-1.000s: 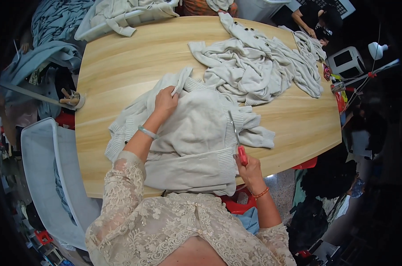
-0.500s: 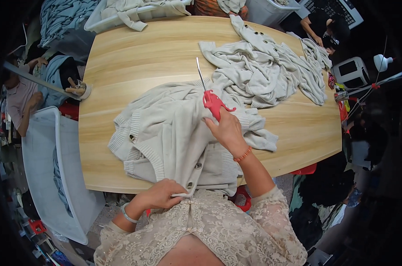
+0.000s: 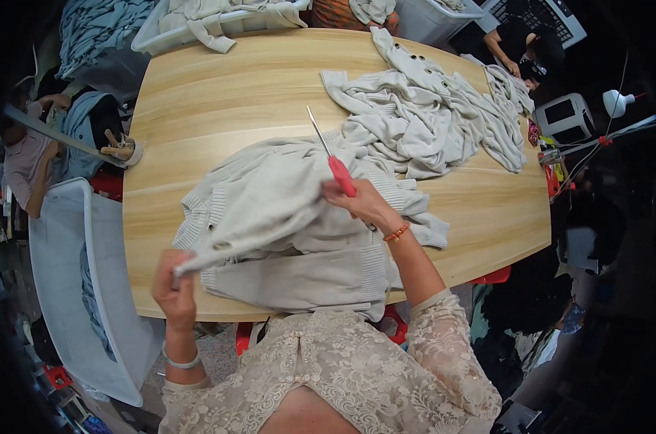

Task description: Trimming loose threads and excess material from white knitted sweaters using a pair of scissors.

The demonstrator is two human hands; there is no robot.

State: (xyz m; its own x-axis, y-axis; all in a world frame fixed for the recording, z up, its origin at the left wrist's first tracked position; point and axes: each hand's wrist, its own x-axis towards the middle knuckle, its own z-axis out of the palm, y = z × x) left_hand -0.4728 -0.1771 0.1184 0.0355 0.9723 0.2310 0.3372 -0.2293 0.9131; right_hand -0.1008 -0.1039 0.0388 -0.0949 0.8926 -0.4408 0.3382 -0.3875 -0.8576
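Observation:
A pale beige knit cardigan (image 3: 277,177) with dark buttons and ribbed cuffs lies spread on the table in front of me. My left hand (image 3: 174,293), slightly blurred, pinches the end of its buttoned front band, lifted and drawn out past the table's near-left edge. My right hand (image 3: 362,202) is over the middle of the cardigan, closed round a red-handled tool (image 3: 341,176). That tool has a long, slim metal shaft pointing away from me; its exact kind is unclear. Whether my right fingers also touch the knit cannot be made out.
More beige cardigans (image 3: 429,123) lie heaped at the table's (image 3: 219,94) far right. A white bin (image 3: 49,249) stands at the left, and a tub (image 3: 150,36) of knitwear at the back. Co-workers sit at left and far right. A white lamp (image 3: 617,103) is beyond the right edge.
My left hand has moved left and up from the near edge, pulling the front band taut sideways. My right hand has shifted slightly left, and the red-handled tool has turned and tilted left.

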